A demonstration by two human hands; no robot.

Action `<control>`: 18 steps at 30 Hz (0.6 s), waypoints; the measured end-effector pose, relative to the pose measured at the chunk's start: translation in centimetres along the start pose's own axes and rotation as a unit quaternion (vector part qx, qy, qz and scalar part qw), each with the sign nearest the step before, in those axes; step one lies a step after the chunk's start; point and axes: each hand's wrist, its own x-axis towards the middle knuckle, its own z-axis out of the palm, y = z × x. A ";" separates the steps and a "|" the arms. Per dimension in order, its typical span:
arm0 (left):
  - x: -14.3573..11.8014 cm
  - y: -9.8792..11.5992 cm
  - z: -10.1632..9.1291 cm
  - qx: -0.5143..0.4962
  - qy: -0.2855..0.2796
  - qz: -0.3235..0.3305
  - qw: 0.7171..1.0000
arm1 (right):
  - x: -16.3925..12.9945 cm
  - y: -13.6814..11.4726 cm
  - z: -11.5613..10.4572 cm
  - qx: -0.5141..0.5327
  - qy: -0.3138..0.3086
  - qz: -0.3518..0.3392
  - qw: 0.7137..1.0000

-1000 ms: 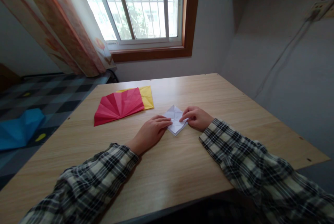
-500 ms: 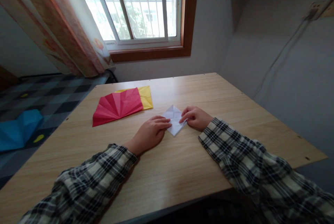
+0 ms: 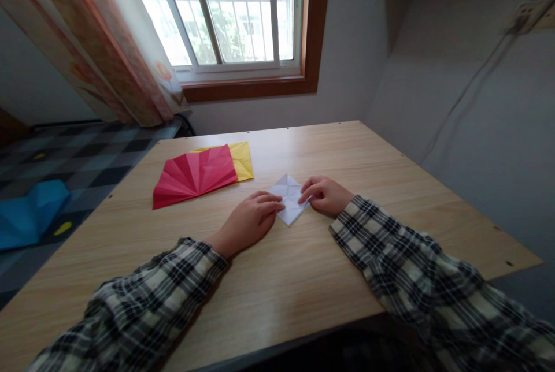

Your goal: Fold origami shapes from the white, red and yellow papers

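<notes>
light wood-grain table, smooth laminate, set in a room corner; grey plaster walls beyond it and to its right. window with brown wooden frame and metal bars behind the table, patterned curtain hanging at its left side. left of the table, a grey checked floor with a blue sheet lying on it. white paper, small, creased, folded to a diamond, lies flat near the table's middle. left hand palm down on the table, fingers flat, tips pressing the paper's left edge, not closed round it. right hand loosely curled, fingertips pinching the paper's right corner. red paper, pleated like a fan, lies left of the white paper, overlapping a yellow paper. both sleeves plaid, soft woven cloth.
</notes>
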 end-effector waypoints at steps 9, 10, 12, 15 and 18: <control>0.0 0.2 -0.1 0.020 -0.031 -0.006 0.999 | 0.0 -1.1 -0.1 -0.016 0.009 -0.005 1.000; 0.0 0.2 -0.1 0.021 -0.035 -0.008 0.999 | 0.0 -1.2 0.0 -0.019 0.016 -0.010 1.000; 0.0 0.3 -0.2 0.021 -0.040 -0.010 0.999 | 0.0 -1.3 0.2 -0.031 0.029 -0.018 0.999; 0.0 0.2 -0.2 0.020 -0.045 -0.014 0.999 | 0.0 -1.3 0.5 -0.068 0.037 -0.028 0.997; 0.0 0.1 -0.2 0.020 -0.050 -0.019 0.998 | 0.0 -1.4 0.9 -0.113 0.036 -0.021 0.993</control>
